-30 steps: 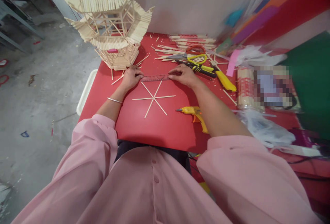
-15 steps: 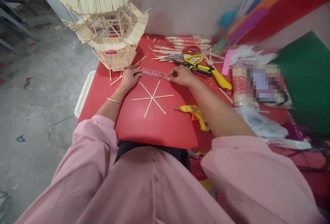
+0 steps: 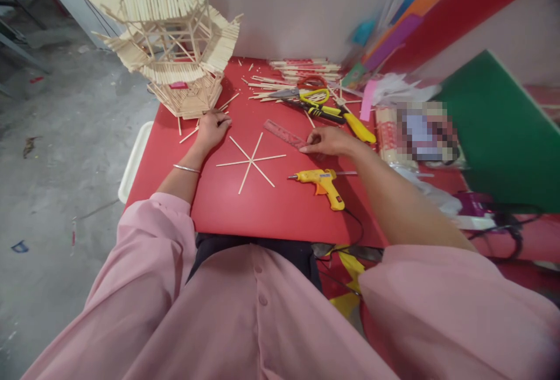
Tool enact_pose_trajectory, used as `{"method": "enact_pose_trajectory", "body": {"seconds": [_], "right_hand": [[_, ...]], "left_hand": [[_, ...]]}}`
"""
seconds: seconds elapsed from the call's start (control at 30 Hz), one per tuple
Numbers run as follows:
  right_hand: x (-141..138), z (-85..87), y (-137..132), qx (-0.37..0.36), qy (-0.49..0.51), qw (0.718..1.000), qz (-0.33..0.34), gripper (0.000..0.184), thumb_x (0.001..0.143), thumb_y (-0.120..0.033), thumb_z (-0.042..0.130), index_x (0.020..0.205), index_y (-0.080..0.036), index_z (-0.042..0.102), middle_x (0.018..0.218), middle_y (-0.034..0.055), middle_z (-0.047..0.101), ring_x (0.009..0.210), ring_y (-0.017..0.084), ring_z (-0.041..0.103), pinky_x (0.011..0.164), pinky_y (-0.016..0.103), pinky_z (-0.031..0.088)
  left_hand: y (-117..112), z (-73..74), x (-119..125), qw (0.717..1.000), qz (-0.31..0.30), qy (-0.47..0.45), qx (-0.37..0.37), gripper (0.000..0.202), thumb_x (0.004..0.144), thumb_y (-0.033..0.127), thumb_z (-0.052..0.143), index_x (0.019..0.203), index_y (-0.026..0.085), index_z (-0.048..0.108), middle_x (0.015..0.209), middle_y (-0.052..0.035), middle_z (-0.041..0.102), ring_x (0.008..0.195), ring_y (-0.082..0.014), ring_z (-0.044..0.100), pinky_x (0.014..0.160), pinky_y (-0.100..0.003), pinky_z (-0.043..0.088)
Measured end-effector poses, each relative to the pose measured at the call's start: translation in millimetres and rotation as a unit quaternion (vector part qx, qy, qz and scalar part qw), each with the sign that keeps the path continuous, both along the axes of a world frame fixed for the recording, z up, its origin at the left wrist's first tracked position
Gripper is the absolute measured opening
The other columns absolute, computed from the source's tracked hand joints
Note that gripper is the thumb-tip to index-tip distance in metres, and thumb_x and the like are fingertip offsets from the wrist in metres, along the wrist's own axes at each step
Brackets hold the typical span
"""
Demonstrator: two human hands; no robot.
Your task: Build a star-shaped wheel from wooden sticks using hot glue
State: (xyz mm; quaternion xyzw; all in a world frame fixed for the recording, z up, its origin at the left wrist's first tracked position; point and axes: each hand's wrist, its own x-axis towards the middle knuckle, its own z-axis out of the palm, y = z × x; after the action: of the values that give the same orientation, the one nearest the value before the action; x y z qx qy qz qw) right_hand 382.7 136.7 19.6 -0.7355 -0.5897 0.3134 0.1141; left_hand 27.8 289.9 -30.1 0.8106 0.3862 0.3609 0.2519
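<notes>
A pink ruler is pinched at its right end by my right hand, and its left end points away over the red table. My left hand rests with curled fingers beside loose sticks at the foot of a pagoda model made of thin wooden sticks. Whether those fingers hold anything is hidden. Between my hands and nearer to me, several sticks cross at one centre in a six-armed star. A yellow glue gun lies on its side below my right hand, its nozzle toward the star.
Scissors and yellow-black pliers lie by loose sticks at the back. Packed sticks, plastic bags and a green board occupy the right side. The glue gun's cord hangs over the front edge.
My left hand has come off the ruler and sits a little apart. My right hand has drawn the ruler rightward and toward me, turning it aslant. The view has shifted slightly right.
</notes>
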Motion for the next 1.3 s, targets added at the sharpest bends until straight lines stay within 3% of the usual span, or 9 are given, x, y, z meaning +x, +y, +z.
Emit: {"method": "enact_pose_trajectory", "body": {"seconds": [0.27, 0.47, 0.53, 0.63, 0.73, 0.83, 0.97, 1.17, 1.3], "right_hand": [[6, -10.3, 3, 0.012, 0.033, 0.999, -0.005, 0.051, 0.051, -0.065, 0.09, 0.064, -0.025, 0.062, 0.059, 0.0017, 0.067, 0.057, 0.02, 0.063, 0.057, 0.036, 0.052], [1, -5.7, -15, 0.121, 0.053, 0.989, -0.064, 0.04, 0.066, -0.057, 0.084, 0.085, -0.025, 0.068, 0.071, 0.0024, 0.071, 0.063, 0.02, 0.064, 0.06, 0.035, 0.052], [1, 2.5, -25, 0.172, 0.059, 0.979, -0.094, 0.04, 0.073, -0.057, 0.079, 0.097, -0.025, 0.071, 0.074, 0.0032, 0.071, 0.066, 0.022, 0.065, 0.063, 0.038, 0.053], [4, 21.8, -38, 0.222, 0.055, 0.968, -0.102, 0.038, 0.079, -0.058, 0.074, 0.101, -0.026, 0.073, 0.077, 0.0042, 0.072, 0.072, 0.023, 0.067, 0.068, 0.04, 0.055], [3, 46.0, -49, 0.248, 0.047, 0.963, -0.092, 0.04, 0.082, -0.058, 0.072, 0.104, -0.026, 0.074, 0.082, 0.0056, 0.073, 0.079, 0.024, 0.069, 0.072, 0.041, 0.056], [-3, 67.5, -65, 0.269, 0.043, 0.958, -0.084, 0.042, 0.085, -0.058, 0.068, 0.108, -0.023, 0.073, 0.083, 0.0057, 0.072, 0.081, 0.024, 0.069, 0.074, 0.042, 0.055], [-13, 84.7, -91, 0.282, 0.04, 0.955, -0.082, 0.038, 0.084, -0.052, 0.071, 0.106, -0.022, 0.074, 0.078, 0.0039, 0.069, 0.075, 0.02, 0.066, 0.07, 0.037, 0.053], [-19, 97.1, -119, 0.313, 0.061, 0.943, -0.097, 0.031, 0.08, -0.04, 0.074, 0.103, -0.019, 0.075, 0.07, -0.0005, 0.064, 0.066, 0.016, 0.058, 0.064, 0.032, 0.047], [-25, 98.4, -128, 0.334, 0.061, 0.936, -0.096, 0.029, 0.082, -0.041, 0.073, 0.104, -0.022, 0.075, 0.069, -0.0014, 0.063, 0.066, 0.016, 0.06, 0.064, 0.032, 0.048]], "left_hand": [[-18, 12.3, -5, 0.995, 0.079, -0.045, 0.039, 0.02, 0.093, 0.035, 0.057, 0.091, 0.021, 0.072, 0.101, -0.0083, 0.071, 0.101, -0.0214, 0.065, 0.099, -0.038, 0.052], [-69, 53.6, -3, 0.99, 0.094, -0.031, 0.105, 0.028, 0.1, 0.04, 0.049, 0.096, 0.024, 0.073, 0.108, -0.0112, 0.07, 0.111, -0.0275, 0.061, 0.105, -0.048, 0.045], [-103, 68.7, 12, 0.989, 0.044, 0.005, 0.141, 0.028, 0.101, 0.038, 0.048, 0.096, 0.026, 0.073, 0.106, -0.0097, 0.07, 0.107, -0.0266, 0.062, 0.101, -0.047, 0.045], [-162, 82.5, 55, 0.968, -0.118, 0.082, 0.207, 0.026, 0.1, 0.029, 0.049, 0.092, 0.024, 0.073, 0.102, -0.0104, 0.072, 0.1, -0.0264, 0.062, 0.089, -0.046, 0.044], [-210, 82.6, 110, 0.905, -0.281, 0.145, 0.286, 0.025, 0.098, 0.019, 0.05, 0.089, 0.02, 0.072, 0.095, -0.0128, 0.072, 0.095, -0.0255, 0.062, 0.078, -0.042, 0.043], [-230, 72.8, 155, 0.849, -0.371, 0.185, 0.328, 0.026, 0.096, 0.013, 0.052, 0.082, 0.017, 0.073, 0.088, -0.0143, 0.072, 0.09, -0.0264, 0.064, 0.071, -0.041, 0.04], [-233, 62.9, 184, 0.831, -0.384, 0.251, 0.313, 0.022, 0.089, 0.007, 0.057, 0.079, 0.015, 0.075, 0.075, -0.0143, 0.071, 0.077, -0.0258, 0.064, 0.063, -0.039, 0.037], [-240, 70.6, 198, 0.808, -0.403, 0.288, 0.318, 0.027, 0.092, 0.004, 0.049, 0.091, 0.01, 0.076, 0.086, -0.0171, 0.075, 0.082, -0.0274, 0.069, 0.068, -0.038, 0.043], [-240, 63.9, 223, 0.825, -0.392, 0.287, 0.29, 0.029, 0.093, 0.003, 0.047, 0.092, 0.007, 0.075, 0.086, -0.0165, 0.075, 0.082, -0.0265, 0.07, 0.071, -0.039, 0.047]]}}
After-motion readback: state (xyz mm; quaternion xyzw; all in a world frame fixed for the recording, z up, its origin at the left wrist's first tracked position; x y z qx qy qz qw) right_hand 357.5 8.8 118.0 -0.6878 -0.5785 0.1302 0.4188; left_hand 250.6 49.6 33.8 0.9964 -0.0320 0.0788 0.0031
